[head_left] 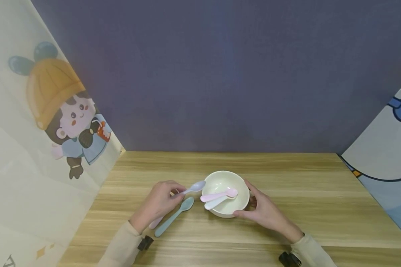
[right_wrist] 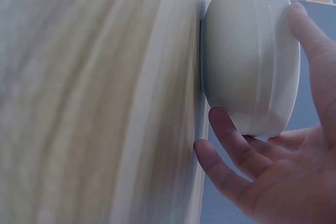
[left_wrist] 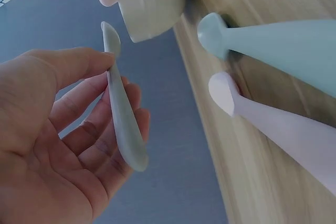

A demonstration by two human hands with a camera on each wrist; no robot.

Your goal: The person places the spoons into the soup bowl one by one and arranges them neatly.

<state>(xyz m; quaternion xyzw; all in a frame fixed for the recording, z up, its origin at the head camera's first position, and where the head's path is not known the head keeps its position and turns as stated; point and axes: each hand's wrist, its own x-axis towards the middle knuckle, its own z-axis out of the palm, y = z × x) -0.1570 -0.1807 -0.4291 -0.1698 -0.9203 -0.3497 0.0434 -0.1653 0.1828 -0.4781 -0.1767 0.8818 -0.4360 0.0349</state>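
My left hand [head_left: 160,203] pinches a pale lavender spoon [head_left: 197,186] between thumb and fingers, its bowl end at the left rim of a white bowl [head_left: 217,181]. Inside that bowl lie a pink spoon [head_left: 218,195] and a white spoon [head_left: 215,202], handles over the left edge. My right hand [head_left: 267,210] holds the bowl from the right, thumb at the front rim and fingers round the side. On the table beside the left hand are a teal spoon [head_left: 173,218] and a pale pink spoon [left_wrist: 283,129], the latter mostly hidden in the head view.
The wood-grain table [head_left: 254,241] runs back to a dark blue-grey panel [head_left: 234,74]. A light wall with a cartoon child [head_left: 77,115] stands on the left, and another printed panel [head_left: 384,144] on the right.
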